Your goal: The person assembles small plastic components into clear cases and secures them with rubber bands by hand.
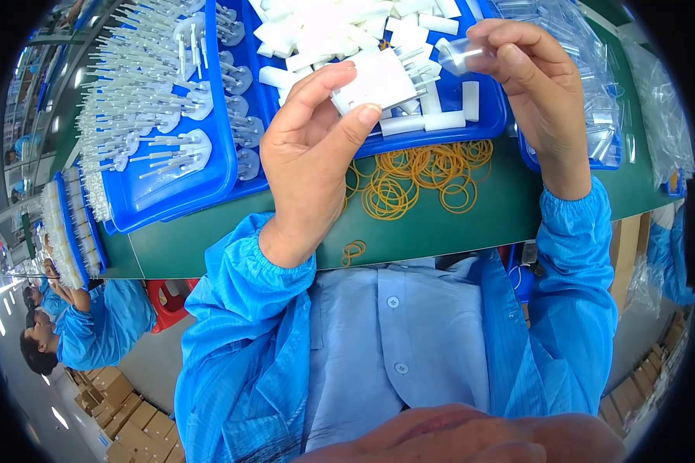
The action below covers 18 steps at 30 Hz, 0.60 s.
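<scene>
My left hand [309, 127] is closed around a white block-like piece [378, 79], thumb on its near edge and fingers along its left side. Several thin translucent rods [421, 68] stick out from the piece toward the right. Across from it, my right hand [537, 81] pinches a clear plastic piece [462, 59] between thumb and fingers, its open-looking end facing the rods. A small gap seems to lie between the two pieces. Both are held over a blue tray [483, 127] of white cylindrical pieces [445, 120].
Yellow rubber bands [409, 179] lie on the green table [301, 231], with a few [353, 251] nearer me. Pronged translucent parts [185, 150] fill a blue tray [201, 201] at left. Clear tubes [601, 135] lie in a right-hand tray. A co-worker [93, 324] sits at far left.
</scene>
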Each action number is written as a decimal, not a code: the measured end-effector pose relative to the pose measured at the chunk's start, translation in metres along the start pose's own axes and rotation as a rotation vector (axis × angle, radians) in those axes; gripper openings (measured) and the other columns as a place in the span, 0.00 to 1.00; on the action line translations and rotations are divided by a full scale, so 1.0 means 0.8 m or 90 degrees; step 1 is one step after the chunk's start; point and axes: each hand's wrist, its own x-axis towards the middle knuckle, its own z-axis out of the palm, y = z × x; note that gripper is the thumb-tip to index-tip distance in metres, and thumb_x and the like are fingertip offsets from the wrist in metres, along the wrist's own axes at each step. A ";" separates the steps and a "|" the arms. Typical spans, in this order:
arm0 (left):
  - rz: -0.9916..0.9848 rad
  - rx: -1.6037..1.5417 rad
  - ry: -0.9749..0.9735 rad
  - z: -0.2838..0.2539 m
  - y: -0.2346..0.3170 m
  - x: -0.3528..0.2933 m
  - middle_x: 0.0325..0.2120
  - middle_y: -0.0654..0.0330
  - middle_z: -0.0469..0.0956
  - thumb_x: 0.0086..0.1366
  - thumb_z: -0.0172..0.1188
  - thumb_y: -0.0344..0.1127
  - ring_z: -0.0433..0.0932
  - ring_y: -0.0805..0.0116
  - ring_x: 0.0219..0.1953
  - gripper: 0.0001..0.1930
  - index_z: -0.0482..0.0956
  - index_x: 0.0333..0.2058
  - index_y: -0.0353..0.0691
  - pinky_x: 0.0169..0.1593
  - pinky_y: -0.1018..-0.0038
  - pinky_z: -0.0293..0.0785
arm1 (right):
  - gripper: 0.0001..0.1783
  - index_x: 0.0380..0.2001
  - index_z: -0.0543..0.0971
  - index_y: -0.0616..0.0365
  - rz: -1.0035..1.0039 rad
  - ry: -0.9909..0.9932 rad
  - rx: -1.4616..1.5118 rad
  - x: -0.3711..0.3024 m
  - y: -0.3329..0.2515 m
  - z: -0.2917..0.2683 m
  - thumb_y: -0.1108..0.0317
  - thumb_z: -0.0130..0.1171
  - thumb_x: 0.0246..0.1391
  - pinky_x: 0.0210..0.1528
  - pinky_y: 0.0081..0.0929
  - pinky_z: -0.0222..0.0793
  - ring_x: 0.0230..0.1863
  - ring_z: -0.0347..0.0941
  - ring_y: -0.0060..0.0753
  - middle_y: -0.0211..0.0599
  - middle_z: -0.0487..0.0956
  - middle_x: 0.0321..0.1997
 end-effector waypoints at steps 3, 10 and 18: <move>0.017 0.015 -0.007 -0.001 -0.001 0.001 0.49 0.54 0.71 0.56 0.62 0.17 0.71 0.64 0.52 0.19 0.74 0.48 0.30 0.56 0.71 0.68 | 0.13 0.47 0.75 0.63 0.018 0.013 -0.077 0.000 -0.008 0.006 0.72 0.54 0.59 0.49 0.28 0.72 0.45 0.76 0.31 0.45 0.77 0.48; 0.032 0.038 -0.012 0.000 -0.004 0.001 0.49 0.55 0.70 0.56 0.62 0.17 0.72 0.65 0.51 0.20 0.73 0.48 0.30 0.54 0.72 0.70 | 0.14 0.46 0.76 0.65 -0.042 0.036 -0.190 -0.005 -0.012 0.017 0.72 0.56 0.57 0.45 0.25 0.73 0.41 0.76 0.28 0.44 0.78 0.46; 0.078 0.085 -0.036 -0.001 -0.004 0.001 0.50 0.54 0.69 0.55 0.62 0.17 0.72 0.64 0.51 0.20 0.74 0.48 0.31 0.53 0.72 0.73 | 0.12 0.44 0.78 0.64 -0.034 0.013 -0.228 -0.007 -0.013 0.025 0.73 0.57 0.56 0.43 0.24 0.74 0.39 0.76 0.29 0.43 0.78 0.44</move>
